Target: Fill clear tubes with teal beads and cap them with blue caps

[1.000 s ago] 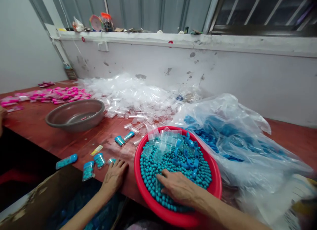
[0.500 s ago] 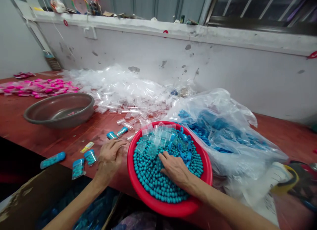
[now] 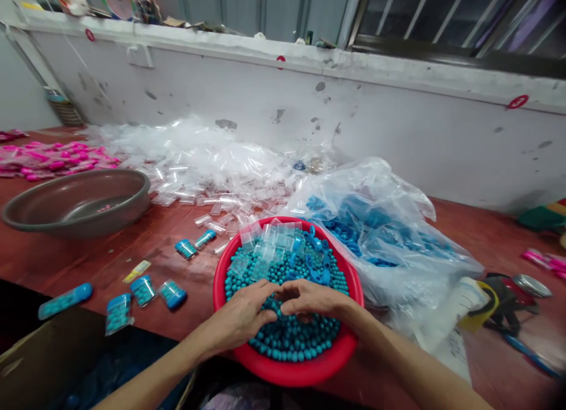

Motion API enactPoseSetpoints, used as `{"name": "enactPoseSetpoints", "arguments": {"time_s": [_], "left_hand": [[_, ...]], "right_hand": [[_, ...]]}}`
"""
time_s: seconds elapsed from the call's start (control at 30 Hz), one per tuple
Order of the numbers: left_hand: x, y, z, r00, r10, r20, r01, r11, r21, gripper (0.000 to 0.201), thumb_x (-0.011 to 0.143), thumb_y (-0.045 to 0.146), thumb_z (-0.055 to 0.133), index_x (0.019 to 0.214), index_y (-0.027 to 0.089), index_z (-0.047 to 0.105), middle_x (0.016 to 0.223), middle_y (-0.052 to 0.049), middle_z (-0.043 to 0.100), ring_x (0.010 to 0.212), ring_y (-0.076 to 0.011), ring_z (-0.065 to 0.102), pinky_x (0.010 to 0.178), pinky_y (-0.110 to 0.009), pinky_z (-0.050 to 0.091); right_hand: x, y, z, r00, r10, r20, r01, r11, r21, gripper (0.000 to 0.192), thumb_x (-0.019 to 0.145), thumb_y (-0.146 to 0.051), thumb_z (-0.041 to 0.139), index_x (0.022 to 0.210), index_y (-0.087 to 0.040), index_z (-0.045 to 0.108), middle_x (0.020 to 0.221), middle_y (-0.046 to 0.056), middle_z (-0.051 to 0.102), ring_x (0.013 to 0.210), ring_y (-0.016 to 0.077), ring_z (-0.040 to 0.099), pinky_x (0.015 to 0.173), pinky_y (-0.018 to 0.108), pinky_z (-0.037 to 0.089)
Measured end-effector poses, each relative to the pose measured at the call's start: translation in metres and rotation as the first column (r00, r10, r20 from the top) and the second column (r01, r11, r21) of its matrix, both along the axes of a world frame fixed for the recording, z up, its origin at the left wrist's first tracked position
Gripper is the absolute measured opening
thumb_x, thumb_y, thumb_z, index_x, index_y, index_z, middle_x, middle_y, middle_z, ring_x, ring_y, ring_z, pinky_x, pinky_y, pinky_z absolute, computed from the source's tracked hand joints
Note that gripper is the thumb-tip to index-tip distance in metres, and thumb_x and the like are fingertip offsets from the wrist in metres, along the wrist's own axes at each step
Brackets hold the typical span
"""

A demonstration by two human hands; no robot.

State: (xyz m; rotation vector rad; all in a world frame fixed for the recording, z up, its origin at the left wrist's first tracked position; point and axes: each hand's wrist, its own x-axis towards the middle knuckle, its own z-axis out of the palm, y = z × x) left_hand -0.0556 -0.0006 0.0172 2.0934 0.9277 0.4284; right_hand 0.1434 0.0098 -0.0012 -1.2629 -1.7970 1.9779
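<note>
Both my hands are over a red basin [image 3: 289,372] full of round turquoise beads [image 3: 292,339]. My left hand [image 3: 241,316] reaches in from the left, its thumb apart from its fingers, and nothing shows plainly in it. My right hand [image 3: 312,298] meets it fingertip to fingertip. The right fingers are curled, and what they hold, if anything, is hidden. Small clear plastic containers [image 3: 267,251] and blue caps [image 3: 318,268] lie on the beads beyond my hands. Bead-filled containers with blue caps [image 3: 172,293] rest on the table to the left.
A grey basin [image 3: 79,212] stands at the left, near pink-capped pieces [image 3: 57,159]. Clear containers [image 3: 212,156] are heaped along the wall. A plastic bag [image 3: 389,221] of blue caps touches the red basin's right side. An open cardboard box [image 3: 44,351] sits below the table edge.
My left hand has left the table and come over the red basin, beside my right hand. Another filled container now lies where it was. The view has swung slightly right.
</note>
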Motion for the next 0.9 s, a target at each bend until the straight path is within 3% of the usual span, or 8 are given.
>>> {"name": "enactPoseSetpoints", "arguments": {"time_s": [0.17,0.23,0.3,0.4,0.53,0.6,0.8,0.9], "left_hand": [[0.022,0.01,-0.006,0.946,0.171,0.276,-0.077,0.945,-0.319,0.012,0.075,0.027,0.051,0.083,0.019,0.056,0.071,0.002,0.056,0.068,-0.0126,0.052,0.065,-0.024,0.04],[0.027,0.013,-0.01,0.884,0.336,0.327,-0.129,0.845,-0.519,0.017,0.073,0.034,0.054,0.08,0.019,0.05,0.061,0.005,0.051,0.057,-0.0103,0.05,0.055,-0.022,0.041],[0.029,0.015,-0.013,0.822,0.485,0.3,-0.175,0.716,-0.676,0.026,0.07,0.04,0.056,0.08,0.02,0.043,0.06,0.006,0.052,0.052,-0.0104,0.052,0.046,-0.02,0.039],[0.028,0.017,-0.015,0.809,0.546,0.218,-0.213,0.618,-0.757,0.032,0.068,0.044,0.058,0.08,0.02,0.041,0.06,0.005,0.056,0.045,-0.0098,0.053,0.037,-0.016,0.031],[0.028,0.017,-0.017,0.833,0.518,0.193,-0.204,0.613,-0.763,0.034,0.067,0.045,0.058,0.083,0.018,0.043,0.058,0.005,0.056,0.042,-0.0082,0.052,0.035,-0.014,0.032],[0.028,0.016,-0.018,0.848,0.483,0.216,-0.148,0.609,-0.779,0.035,0.067,0.044,0.058,0.085,0.019,0.043,0.061,0.004,0.057,0.046,-0.0096,0.056,0.037,-0.016,0.036],[0.026,0.014,-0.02,0.855,0.444,0.266,-0.058,0.592,-0.804,0.034,0.07,0.045,0.056,0.084,0.019,0.041,0.058,0.004,0.056,0.042,-0.0079,0.053,0.033,-0.013,0.032],[0.027,0.015,-0.026,0.876,0.414,0.246,-0.093,0.648,-0.756,0.036,0.071,0.05,0.054,0.081,0.018,0.04,0.052,0.006,0.052,0.036,-0.0062,0.048,0.03,-0.012,0.028]], "right_hand": [[0.012,-0.001,0.002,0.98,-0.144,-0.137,0.127,0.985,-0.12,0.029,0.076,-0.046,0.05,0.085,-0.018,0.052,0.049,-0.009,0.043,0.035,0.006,0.042,0.035,0.016,0.034],[0.022,0.001,0.008,0.974,-0.222,-0.043,0.224,0.972,0.063,0.03,0.08,-0.045,0.044,0.085,-0.017,0.054,0.061,-0.004,0.053,0.036,0.0054,0.044,0.035,0.018,0.035],[0.032,0.002,0.015,0.933,-0.348,0.091,0.293,0.881,0.371,0.026,0.083,-0.038,0.042,0.086,-0.017,0.056,0.076,0.0,0.06,0.044,0.0074,0.05,0.042,0.02,0.04],[0.041,-0.006,0.022,0.844,-0.425,0.328,0.082,0.706,0.703,0.018,0.084,-0.028,0.044,0.087,-0.019,0.059,0.085,0.002,0.063,0.075,0.0152,0.059,0.067,0.026,0.044],[0.023,-0.024,0.011,0.662,-0.259,0.703,-0.413,0.658,0.63,0.015,0.078,-0.026,0.054,0.09,-0.02,0.06,0.092,0.006,0.062,0.083,0.0204,0.058,0.066,0.028,0.043],[0.011,-0.026,0.001,0.572,-0.275,0.773,-0.511,0.618,0.597,0.017,0.082,-0.014,0.045,0.084,-0.017,0.061,0.089,0.008,0.062,0.081,0.0208,0.058,0.062,0.028,0.041],[0.007,-0.015,-0.007,0.555,-0.394,0.733,-0.498,0.548,0.672,0.014,0.084,-0.029,0.048,0.086,-0.021,0.06,0.084,0.005,0.063,0.083,0.0216,0.055,0.069,0.031,0.038],[0.005,-0.019,-0.005,0.575,-0.403,0.712,-0.479,0.539,0.693,0.014,0.084,-0.03,0.048,0.089,-0.021,0.058,0.08,0.004,0.063,0.073,0.0186,0.057,0.061,0.027,0.038]]}}
